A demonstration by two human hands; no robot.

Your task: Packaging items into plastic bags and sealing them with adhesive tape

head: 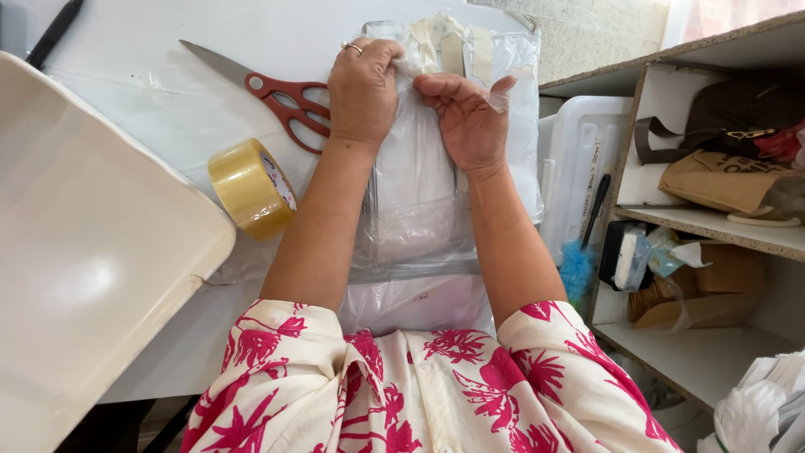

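Both hands grip the top of a clear plastic bag of folded white cloth (417, 189) lying at the white table's right edge: left hand (362, 91) clenched on it, right hand (470, 117) pinching the film. Pulling unevenly could tear the thin plastic. Red-handled scissors (277, 92) and a roll of yellowish tape (251, 188) lie left.
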